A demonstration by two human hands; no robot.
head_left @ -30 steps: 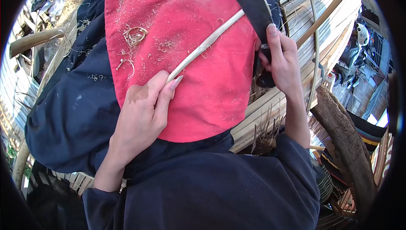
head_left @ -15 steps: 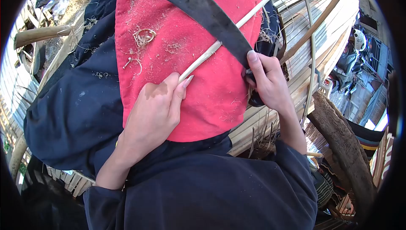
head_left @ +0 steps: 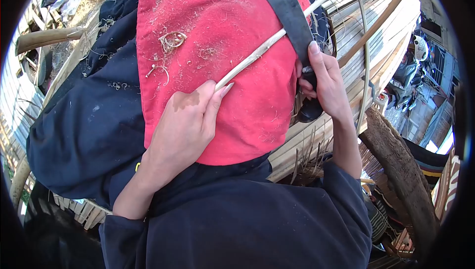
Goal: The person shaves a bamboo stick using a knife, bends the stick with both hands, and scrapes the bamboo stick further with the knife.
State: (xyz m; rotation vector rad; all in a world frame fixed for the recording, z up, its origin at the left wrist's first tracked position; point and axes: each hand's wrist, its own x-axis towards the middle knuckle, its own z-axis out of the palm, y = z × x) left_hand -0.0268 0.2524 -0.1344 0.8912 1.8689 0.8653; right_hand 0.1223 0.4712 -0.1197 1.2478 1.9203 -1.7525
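Observation:
My left hand pinches the near end of a thin pale bamboo strip that runs diagonally up to the right across a red cloth on my lap. My right hand grips the dark handle of a long curved blade. The blade crosses over the strip near the cloth's right edge, its tip out of view at the top. Pale shavings and curls lie scattered on the cloth. Dark blue sleeves cover both forearms.
A pile of split bamboo slats lies to the right beyond the cloth. A thick rough log stands at the lower right. A curved wooden piece is at the upper left, with slats below my left arm.
The blade has swung from lying diagonally across the cloth back to a steeper position at the cloth's right edge. My right hand moved right and up. My left hand shifted slightly up the strip.

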